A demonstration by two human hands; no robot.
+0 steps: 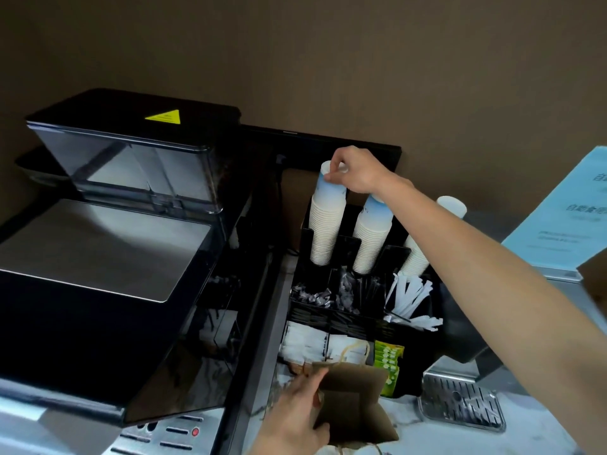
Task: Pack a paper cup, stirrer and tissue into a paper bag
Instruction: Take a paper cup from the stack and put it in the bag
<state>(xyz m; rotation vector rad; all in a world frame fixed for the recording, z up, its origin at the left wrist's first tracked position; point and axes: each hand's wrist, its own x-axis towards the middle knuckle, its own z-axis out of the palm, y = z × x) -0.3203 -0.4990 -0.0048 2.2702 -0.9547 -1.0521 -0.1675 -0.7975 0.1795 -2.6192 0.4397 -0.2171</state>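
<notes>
A brown paper bag (356, 402) with twine handles stands open at the counter's front, and my left hand (295, 418) grips its left rim. My right hand (356, 169) reaches to the back and pinches the top paper cup (330, 187) of the leftmost stack of upside-down white and blue cups (326, 231). Two more cup stacks (371, 238) lean beside it in the black organizer (437, 323). White wrapped stirrers (410, 300) fill a right compartment. Folded white tissues (303, 348) lie in the front left compartment, just behind the bag.
A large black coffee machine (115, 244) with a bean hopper takes up the left. Green sachets (389, 359) and dark packets (312, 297) sit in the organizer. A metal drip tray (460, 402) lies at the right front. A blue sign (565, 218) stands at the far right.
</notes>
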